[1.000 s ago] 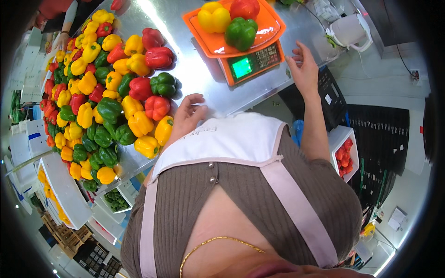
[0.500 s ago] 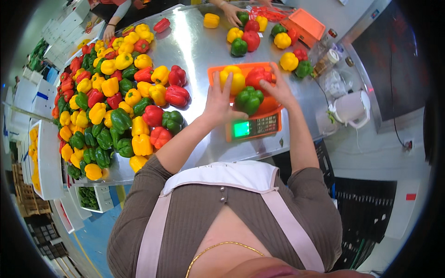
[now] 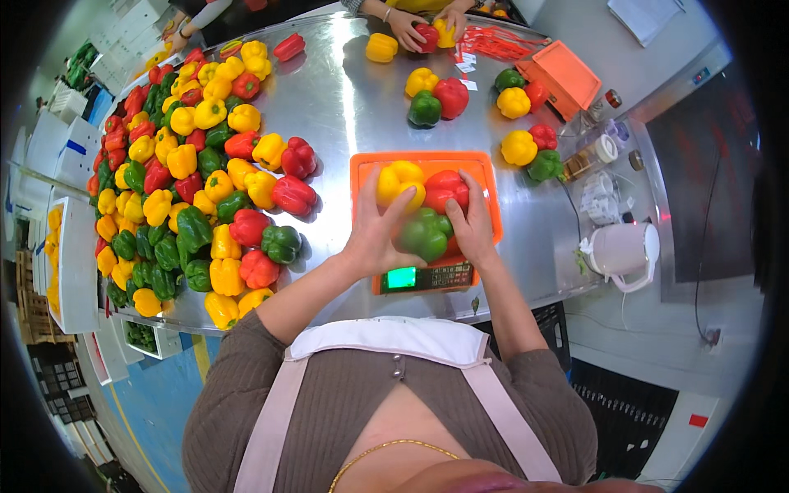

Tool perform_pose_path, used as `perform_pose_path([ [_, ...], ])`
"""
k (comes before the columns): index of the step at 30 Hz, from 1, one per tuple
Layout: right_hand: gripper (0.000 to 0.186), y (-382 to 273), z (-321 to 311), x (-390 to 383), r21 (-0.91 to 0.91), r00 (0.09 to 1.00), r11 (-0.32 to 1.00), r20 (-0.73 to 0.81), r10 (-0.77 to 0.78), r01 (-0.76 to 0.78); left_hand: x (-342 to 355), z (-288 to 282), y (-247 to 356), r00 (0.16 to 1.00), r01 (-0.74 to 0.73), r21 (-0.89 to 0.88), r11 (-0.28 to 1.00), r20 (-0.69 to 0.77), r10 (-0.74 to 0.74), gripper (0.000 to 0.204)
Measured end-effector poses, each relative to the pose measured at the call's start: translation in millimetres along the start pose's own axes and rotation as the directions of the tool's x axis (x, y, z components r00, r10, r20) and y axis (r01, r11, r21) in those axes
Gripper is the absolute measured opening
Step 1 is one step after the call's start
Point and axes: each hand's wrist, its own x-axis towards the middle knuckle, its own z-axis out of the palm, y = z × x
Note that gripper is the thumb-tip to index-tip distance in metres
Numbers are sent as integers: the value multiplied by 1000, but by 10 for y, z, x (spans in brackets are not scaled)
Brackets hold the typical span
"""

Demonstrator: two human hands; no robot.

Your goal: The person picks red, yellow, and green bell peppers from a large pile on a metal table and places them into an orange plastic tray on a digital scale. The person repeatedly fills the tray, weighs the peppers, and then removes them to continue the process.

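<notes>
My two hands close in from either side on a cluster of three bell peppers above the orange tray [image 3: 359, 177] of a digital scale [image 3: 427, 279]. My left hand [image 3: 371, 234] presses against the yellow bell pepper [image 3: 400, 182] and the green bell pepper [image 3: 426, 233]. My right hand [image 3: 474, 228] curls round the side of the red bell pepper [image 3: 446, 191]. The green one is slightly blurred. I cannot tell whether the peppers are clear of the tray. Below them, the scale's display glows green beside its keypad.
A big heap of loose bell peppers [image 3: 181, 189] covers the table's left side. Sets of three peppers lie beyond the scale. At the far edge another person's hands [image 3: 408, 31] hold peppers near red ties [image 3: 501, 43]. Jars [image 3: 590, 156] and a white kettle [image 3: 620, 251] stand right.
My hands have drawn together and gripped the peppers, which were resting in the tray. Across the table, the other person has taken up a red and a yellow pepper. The whole view has shifted.
</notes>
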Motion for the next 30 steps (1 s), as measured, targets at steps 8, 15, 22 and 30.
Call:
perform_pose_path([
  [8, 59, -205, -1, 521, -32, 991, 991, -38, -131, 129, 314, -110, -94, 993, 19, -39, 999, -115, -24, 126],
  [15, 58, -203, 344, 1980, -19, 975, 976, 27, -219, 219, 1182, -527, -770, 966, 39, 110, 993, -259, -10, 125],
  [22, 54, 379, 1159, 2937, 1, 965, 980, 177, -194, 197, 1411, -328, -1741, 923, 224, 52, 973, -333, -195, 127],
  [30, 48, 757, 1622, 3640, -11, 931, 999, 363, -27, 33, 1688, 84, -2325, 808, 414, 45, 909, -478, -345, 128],
])
